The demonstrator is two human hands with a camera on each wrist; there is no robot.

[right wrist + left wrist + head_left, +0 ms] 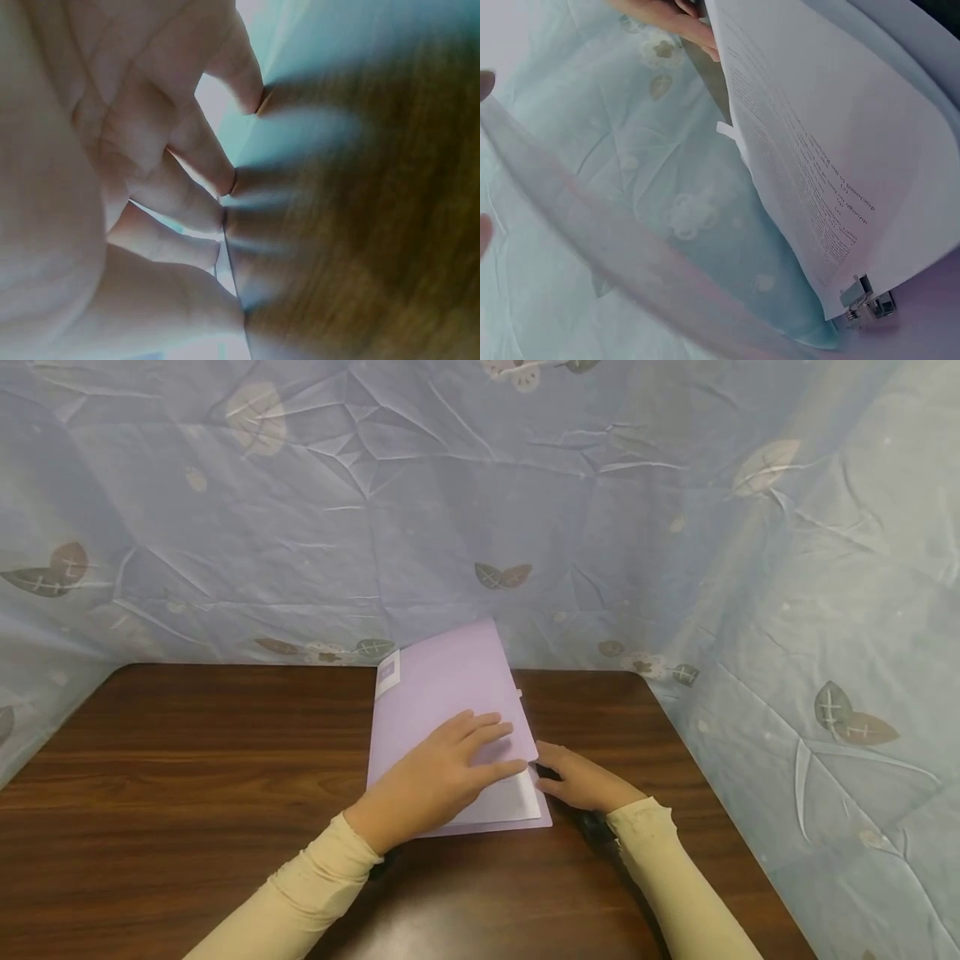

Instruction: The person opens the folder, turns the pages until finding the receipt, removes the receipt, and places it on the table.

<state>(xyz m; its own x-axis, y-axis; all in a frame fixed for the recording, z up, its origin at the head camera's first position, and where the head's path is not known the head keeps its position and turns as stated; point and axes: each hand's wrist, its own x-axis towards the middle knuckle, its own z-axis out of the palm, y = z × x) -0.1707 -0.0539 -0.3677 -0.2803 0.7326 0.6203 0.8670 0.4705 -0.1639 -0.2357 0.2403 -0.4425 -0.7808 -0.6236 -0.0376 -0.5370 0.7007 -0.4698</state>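
Note:
A light purple folder (442,685) lies partly open on the table, its front cover tilted up over white paper (502,802). My left hand (435,768) is over the cover's lower part, fingers spread and fairly straight, the thumb near the cover's lower right corner. In the left wrist view, printed sheets (840,135) sit inside with a metal clip (866,300) at their corner, and the raised cover (630,255) is at the left, near two fingertips. My right hand (585,777) rests at the folder's right edge, fingers extended, fingertips along that edge in the right wrist view.
The dark brown wooden table (187,760) reaches back to a pale blue curtain (300,527) with leaf patterns. The curtain also hangs along the right side. A white label (388,673) is on the folder's upper left, and a small tab (519,693) sticks out at its right.

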